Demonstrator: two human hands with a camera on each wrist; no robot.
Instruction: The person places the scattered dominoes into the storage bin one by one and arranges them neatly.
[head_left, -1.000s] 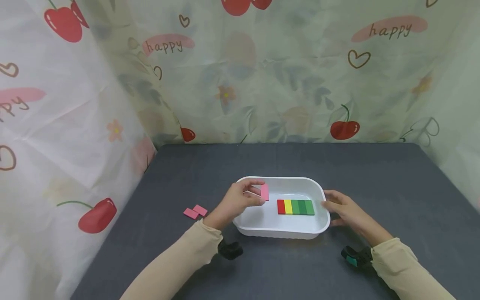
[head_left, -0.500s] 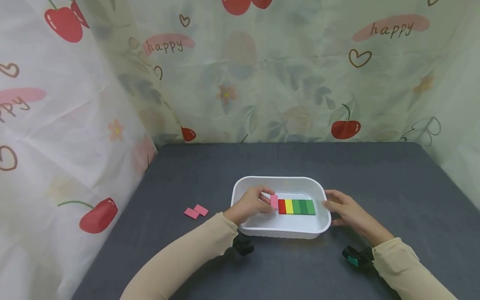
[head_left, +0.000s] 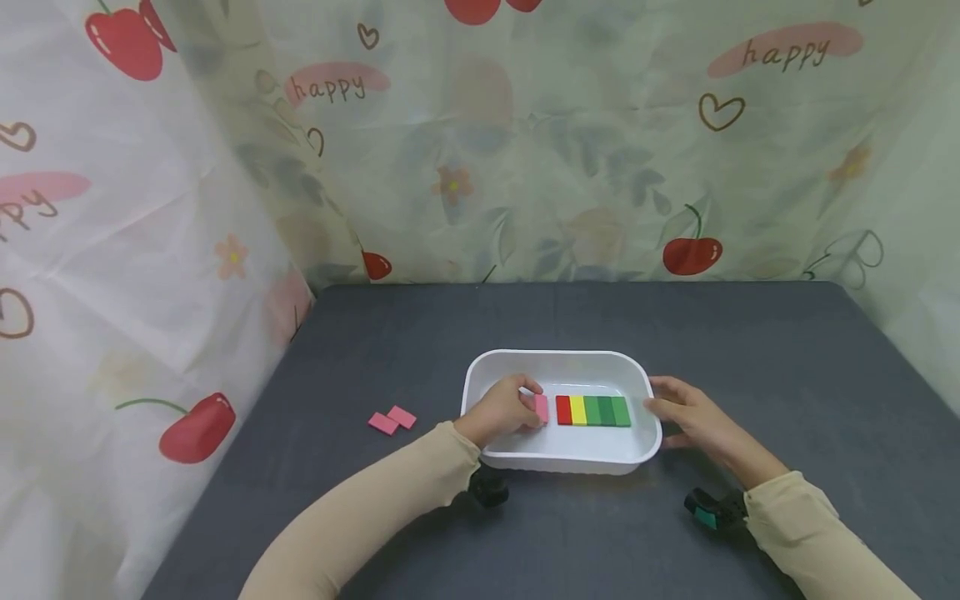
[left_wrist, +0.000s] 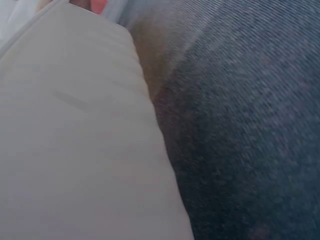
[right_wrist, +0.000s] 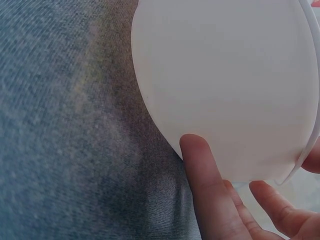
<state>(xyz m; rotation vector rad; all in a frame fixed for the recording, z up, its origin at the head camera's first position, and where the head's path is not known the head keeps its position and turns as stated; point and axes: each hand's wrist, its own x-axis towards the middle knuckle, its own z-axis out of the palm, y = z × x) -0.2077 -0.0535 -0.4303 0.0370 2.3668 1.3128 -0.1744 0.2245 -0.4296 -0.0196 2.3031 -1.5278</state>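
The left hand (head_left: 504,412) reaches inside a white tray (head_left: 555,463), its grip pinching a pink tile (head_left: 542,408) between thumb and fingers, in the tray's left half. A narrow gap of tray floor separates that tile from a row of five others lying edge to edge: a red tile (head_left: 563,410), a yellow tile (head_left: 577,410), then three green tiles (head_left: 606,411) (the middle one slightly darker). The right hand (head_left: 697,425) is at the tray's right end, its grip holding the wall, with the thumb at the rim and the fingers against the outside; the right wrist view shows those fingertips on the white plastic. Out on the dark desk (head_left: 600,542), left of the tray, two pink tiles (head_left: 393,419) lie touching each other, offset. Each wrist carries a small black device (head_left: 716,510), and both arms wear cream sleeves (head_left: 375,508); one sleeve fills much of the left wrist view. Behind the desk hangs a pale cloth (head_left: 525,167) printed with cherries, hearts, flowers and the word "happy".
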